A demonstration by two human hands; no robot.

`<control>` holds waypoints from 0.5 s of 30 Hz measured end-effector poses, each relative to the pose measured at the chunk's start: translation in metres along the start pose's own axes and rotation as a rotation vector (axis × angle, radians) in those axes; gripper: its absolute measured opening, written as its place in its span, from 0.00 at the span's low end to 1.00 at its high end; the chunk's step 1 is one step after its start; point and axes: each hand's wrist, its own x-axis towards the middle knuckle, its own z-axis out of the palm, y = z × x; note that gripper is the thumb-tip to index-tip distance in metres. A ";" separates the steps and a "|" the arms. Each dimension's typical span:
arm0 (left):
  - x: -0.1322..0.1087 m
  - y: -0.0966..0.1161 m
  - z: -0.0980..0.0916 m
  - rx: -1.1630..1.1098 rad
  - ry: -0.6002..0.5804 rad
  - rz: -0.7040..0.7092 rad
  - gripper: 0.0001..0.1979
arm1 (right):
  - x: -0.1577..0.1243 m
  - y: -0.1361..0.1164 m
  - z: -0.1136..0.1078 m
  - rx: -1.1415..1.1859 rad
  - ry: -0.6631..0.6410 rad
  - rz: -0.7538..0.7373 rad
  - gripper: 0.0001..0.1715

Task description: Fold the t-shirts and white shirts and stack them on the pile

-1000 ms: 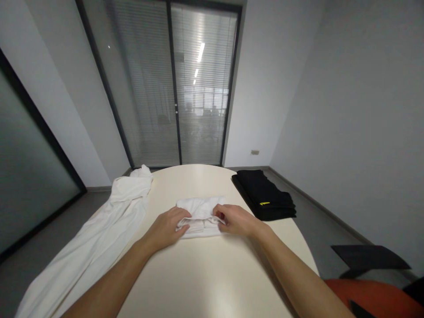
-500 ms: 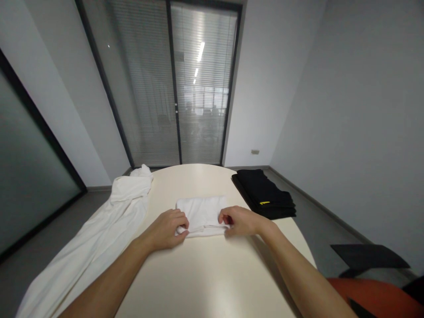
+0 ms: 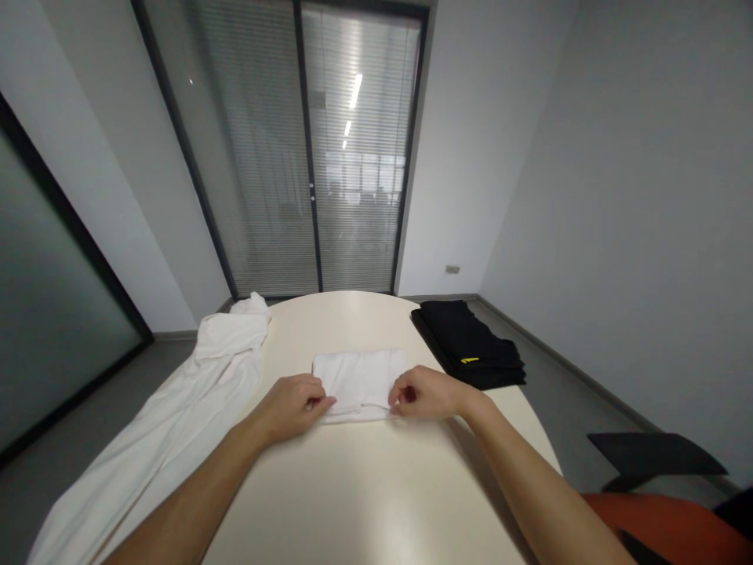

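Observation:
A folded white cloth [image 3: 360, 378] lies flat on the table as a small rectangle, with layered edges along its near side. My left hand [image 3: 294, 406] is at its near left corner, thumb and fingers closed on the edge. At the near right corner, my right hand [image 3: 428, 394] pinches the cloth's edge between thumb and curled fingers. Both wrists rest low over the tabletop. The fingertips partly cover the two near corners.
White fabric [image 3: 194, 400] is heaped along the left side of the pale table [image 3: 365, 486]. A stack of folded black garments [image 3: 467, 341] with a yellow mark sits at the right edge. An orange chair [image 3: 664, 526] with a black armrest stands at lower right.
My left thumb and fingers have drawn closer together at the cloth's left corner. My right thumb has moved up and left to the near right edge, closing the pinch.

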 end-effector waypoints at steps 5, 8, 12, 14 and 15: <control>0.001 -0.007 0.013 0.037 0.162 -0.067 0.10 | 0.006 -0.006 0.006 -0.203 0.269 -0.120 0.28; -0.003 -0.014 0.020 0.052 0.163 0.026 0.27 | 0.009 -0.002 0.016 -0.249 0.199 -0.165 0.50; -0.007 -0.018 0.020 0.071 0.067 0.012 0.29 | 0.011 0.009 0.021 -0.300 0.140 -0.146 0.36; -0.006 -0.015 0.016 0.065 0.065 0.002 0.26 | 0.011 0.015 0.019 -0.367 0.177 -0.134 0.28; -0.004 -0.012 0.014 0.056 0.073 -0.001 0.23 | 0.011 0.017 0.017 -0.412 0.207 -0.110 0.25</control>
